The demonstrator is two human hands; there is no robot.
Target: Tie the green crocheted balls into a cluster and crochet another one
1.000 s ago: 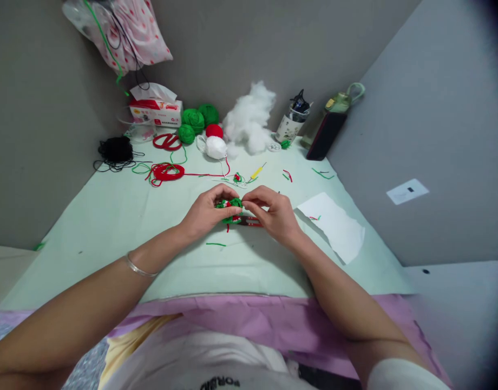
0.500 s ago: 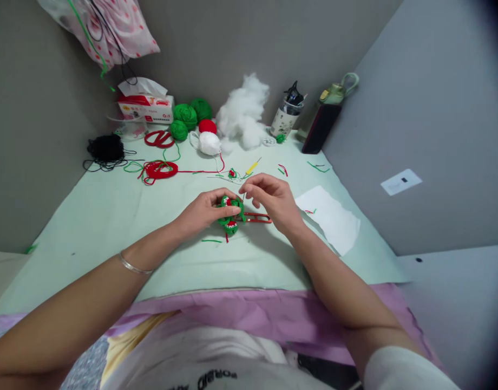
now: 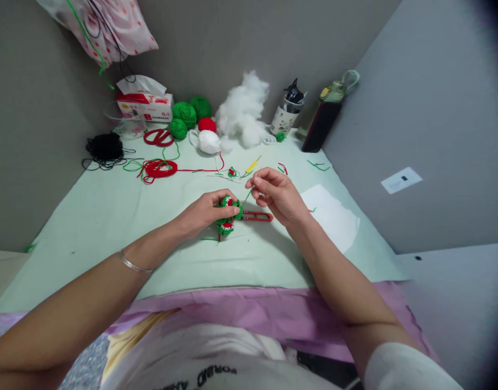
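My left hand point(image 3: 210, 211) is closed on a small green, red and white crochet piece point(image 3: 225, 227), pinching it between thumb and fingers. Part of the piece is hidden under the thumb. From its right side a strand of green yarn point(image 3: 248, 196) runs taut up to my right hand point(image 3: 275, 192). Thumb and forefinger of that hand are pinched together on the strand; whether a needle is also in them I cannot make out. Red thread snips point(image 3: 259, 216) lie on the table just right of the piece, partly behind it.
Yarn clippings, a yellow-handled tool point(image 3: 253, 164) and a small crochet bit point(image 3: 231, 171) lie beyond my hands. White paper point(image 3: 334, 222) is at right. Farther back are green yarn balls point(image 3: 184, 115), white stuffing point(image 3: 244, 111), red-handled scissors point(image 3: 158, 137) and a bottle point(image 3: 322, 122).
My right hand has moved a little up and right, away from the piece, and the green strand now stretches between them. The left hand keeps its hold with the piece slightly turned.
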